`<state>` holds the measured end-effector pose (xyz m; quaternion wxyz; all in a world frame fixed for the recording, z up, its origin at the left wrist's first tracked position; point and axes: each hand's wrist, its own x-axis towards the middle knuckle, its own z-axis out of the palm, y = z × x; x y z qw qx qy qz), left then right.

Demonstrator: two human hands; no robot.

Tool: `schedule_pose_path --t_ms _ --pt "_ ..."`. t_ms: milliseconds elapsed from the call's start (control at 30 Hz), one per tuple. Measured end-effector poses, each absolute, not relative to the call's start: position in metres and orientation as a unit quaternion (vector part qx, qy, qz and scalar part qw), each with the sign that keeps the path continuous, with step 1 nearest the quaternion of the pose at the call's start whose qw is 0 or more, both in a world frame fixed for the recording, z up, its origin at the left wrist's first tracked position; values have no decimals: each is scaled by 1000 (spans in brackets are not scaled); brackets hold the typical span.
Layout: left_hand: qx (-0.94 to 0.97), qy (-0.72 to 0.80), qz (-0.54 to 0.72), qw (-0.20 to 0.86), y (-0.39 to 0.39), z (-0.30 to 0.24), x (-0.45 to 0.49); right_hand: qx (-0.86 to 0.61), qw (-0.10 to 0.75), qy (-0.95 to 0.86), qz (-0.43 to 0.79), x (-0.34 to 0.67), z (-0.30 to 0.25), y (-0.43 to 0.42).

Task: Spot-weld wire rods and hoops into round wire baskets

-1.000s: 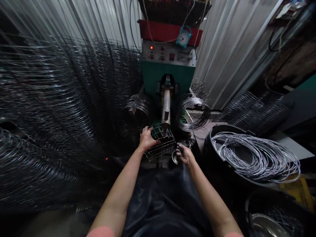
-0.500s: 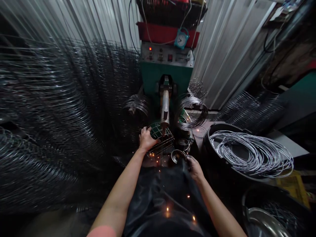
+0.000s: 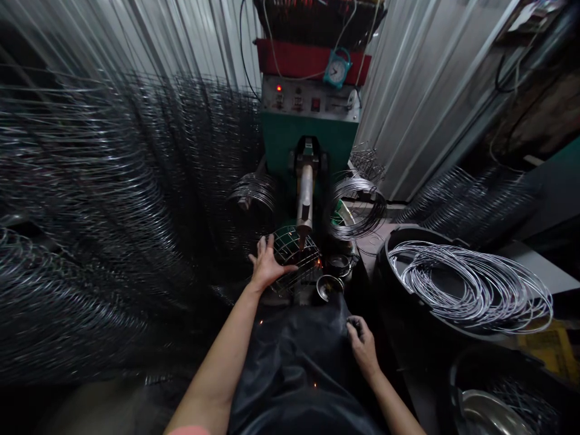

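My left hand (image 3: 266, 266) is at the left edge of a round wire grid (image 3: 287, 244), its fingers spread and its thumb stretched out across the wires. The grid sits under the metal electrode arm (image 3: 306, 193) of a green welding machine (image 3: 281, 136), and a small orange spark glows at its right side. My right hand (image 3: 363, 345) is lower, beside the edge of the black apron (image 3: 294, 344) on my lap. Its fingers are curled in with the thumb; whatever they hold is too dark to make out. A small metal bowl (image 3: 329, 288) stands between the grid and this hand.
Tall stacks of wire racks (image 3: 104, 163) fill the left side. Wire coils (image 3: 357, 208) hang by the machine. At right, a black tub (image 3: 389, 266) holds wire rings (image 3: 471, 284); below it is another bin with a metal bowl (image 3: 493, 414). A blue clock (image 3: 336, 69) hangs above.
My right hand has drawn back from beside the small bowl, down toward my lap. My left hand's fingers have loosened and spread at the grid. Fewer sparks are flying.
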<state>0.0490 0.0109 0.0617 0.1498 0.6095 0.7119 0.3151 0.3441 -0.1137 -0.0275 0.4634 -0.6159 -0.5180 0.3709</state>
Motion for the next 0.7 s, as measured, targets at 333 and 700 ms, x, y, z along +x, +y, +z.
schedule_pose_path --t_ms 333,700 --pt "520 668 487 214 -7 -31 32 -608 383 -629 297 359 -60 -139" --pt "497 556 538 394 21 -25 18 -610 380 -629 296 352 -47 -134"
